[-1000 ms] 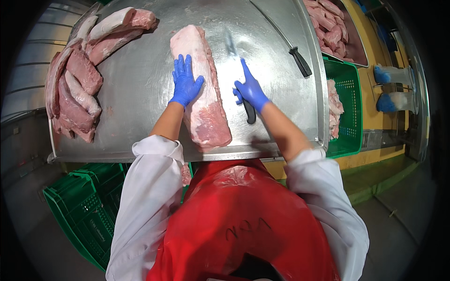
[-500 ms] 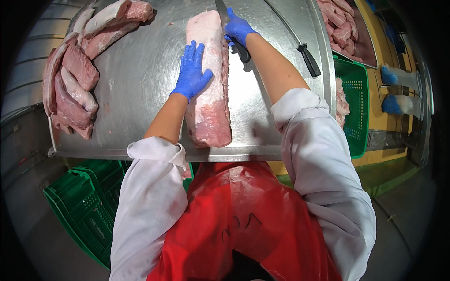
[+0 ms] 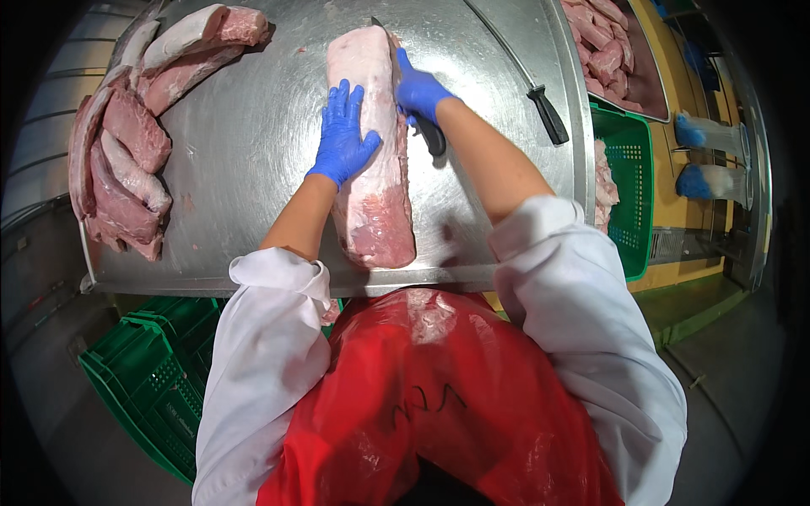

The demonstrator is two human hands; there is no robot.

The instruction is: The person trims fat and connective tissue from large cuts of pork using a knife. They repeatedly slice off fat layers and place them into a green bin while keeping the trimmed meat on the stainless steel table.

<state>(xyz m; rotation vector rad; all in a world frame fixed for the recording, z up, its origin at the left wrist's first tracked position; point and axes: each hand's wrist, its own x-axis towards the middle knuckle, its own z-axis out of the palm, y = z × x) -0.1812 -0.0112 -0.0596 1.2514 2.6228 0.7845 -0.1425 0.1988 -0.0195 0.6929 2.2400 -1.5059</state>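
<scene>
"Pink and white, the meat (image 3: pixel 375 215) lies lengthwise on the table (image 3: pixel 245 194). Where are the fingers?"

"The left hand (image 3: pixel 343 143) lies flat on top, fingers slightly parted, thumb out wide, grasping nothing."

"And the right hand (image 3: pixel 419 88)?"

"At the meat's right edge, near the far end, closed round the knife (image 3: pixel 433 137), one finger stretched forward. The tip shows past that end; whether the blade is in the meat, I can't tell."

"Farther out?"

"A sharpening steel (image 3: pixel 537 94) to the right, a pile of cuts (image 3: pixel 135 135) to the left."
</scene>
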